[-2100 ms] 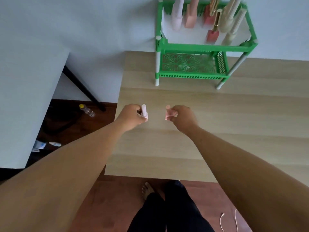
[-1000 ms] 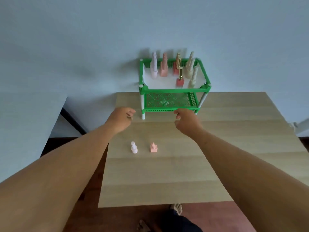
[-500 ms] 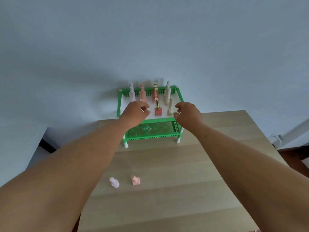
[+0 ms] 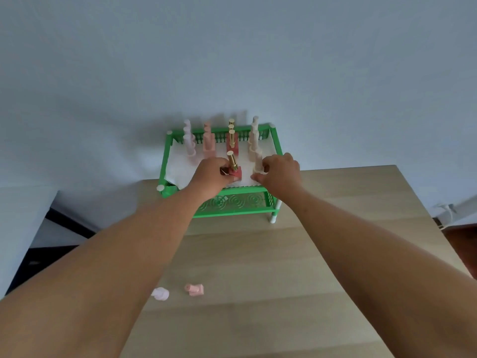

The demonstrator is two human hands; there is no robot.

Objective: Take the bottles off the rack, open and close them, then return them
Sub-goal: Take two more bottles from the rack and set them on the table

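Reached up from table [image 4: 335,254] to rack [image 4: 273,140] since earlier. Left hand [image 4: 210,177] pinching red bottle [image 4: 236,173]; right hand [image 4: 280,174] closing on beige bottle [image 4: 257,161], grip unclear. Pickup step; next, lift both straight clear.

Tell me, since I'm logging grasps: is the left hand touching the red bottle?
Touching. The head view shows the left hand with its fingers wrapped against the base of the red bottle on the rack.
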